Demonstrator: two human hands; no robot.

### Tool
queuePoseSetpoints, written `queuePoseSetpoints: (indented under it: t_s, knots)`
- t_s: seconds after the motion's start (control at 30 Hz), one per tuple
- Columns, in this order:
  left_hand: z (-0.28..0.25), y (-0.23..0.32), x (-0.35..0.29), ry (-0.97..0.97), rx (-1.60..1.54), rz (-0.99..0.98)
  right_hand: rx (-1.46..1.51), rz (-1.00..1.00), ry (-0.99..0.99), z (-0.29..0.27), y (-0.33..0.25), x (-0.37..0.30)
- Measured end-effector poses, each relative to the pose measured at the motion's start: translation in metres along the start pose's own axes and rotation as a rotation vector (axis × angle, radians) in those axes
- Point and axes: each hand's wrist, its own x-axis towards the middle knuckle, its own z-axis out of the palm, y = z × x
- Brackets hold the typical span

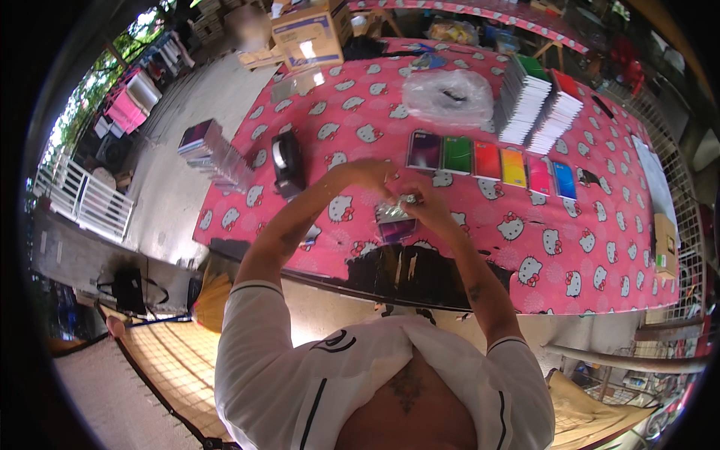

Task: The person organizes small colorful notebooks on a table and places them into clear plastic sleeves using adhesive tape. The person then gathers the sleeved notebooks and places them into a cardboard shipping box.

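Note:
A small stack of purple-covered notebooks lies near the table's front edge, in a shiny clear plastic wrapper. At its far right corner, the bent fingers of my right hand are closed on the gathered end of the wrapper. My left hand reaches over from the left, its fingers apart and slightly blurred, just beyond the wrapper; nothing shows in it. Whether its fingertips touch the plastic is hard to see. Farther right lies a row of notebooks, beginning with a purple one and a green one.
A black tape dispenser stands left of my left forearm. Wrapped notebook packs are stacked at the left edge. Tall notebook stacks and a clear plastic bag sit at the back, with a cardboard box behind.

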Motion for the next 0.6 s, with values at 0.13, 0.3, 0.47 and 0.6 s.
queuePoseSetpoints:
  t_s: [0.13,0.3,0.47,0.6]
  knots:
    - [0.109,-0.113,-0.038,-0.111,-1.131,-0.098,0.073,-0.005,-0.102,0.045,-0.019,0.002]
    - [0.052,0.017,-0.025,0.568,-0.665,-0.346,0.226,-0.069,0.243,0.015,0.009,-0.024]
    - [0.085,0.091,-0.049,0.74,0.47,-0.096,0.578,0.245,-0.01,0.026,0.089,-0.092]
    - [0.088,0.058,-0.036,0.415,0.244,-0.23,0.947,0.585,-0.45,0.082,0.056,-0.109]
